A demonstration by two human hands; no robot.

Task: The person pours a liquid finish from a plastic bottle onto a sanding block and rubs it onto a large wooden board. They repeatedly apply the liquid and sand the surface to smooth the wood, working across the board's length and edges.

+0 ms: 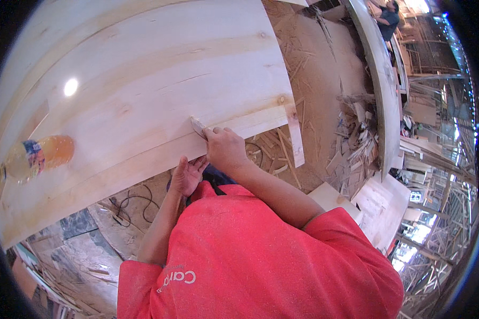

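A large pale plywood panel (pixel 143 80) lies in front of me, with a light strip of wood along its near edge. My right hand (pixel 226 151) is closed around a putty knife (pixel 198 128). The blade touches the panel close to the near strip, and a small tan smear shows at its tip. Just below the panel's edge, my left hand (pixel 188 177) is held palm up, its fingers apart and partly hidden beneath the edge. Nothing shows in that palm.
A plastic bottle of orange liquid (pixel 53 151) is on the panel at the left. Black cable (pixel 125 204) coils on the floor below. Wood scraps (pixel 356 143) pile up at the right beside a long board (pixel 380 85). Another person (pixel 388 20) is at the far right.
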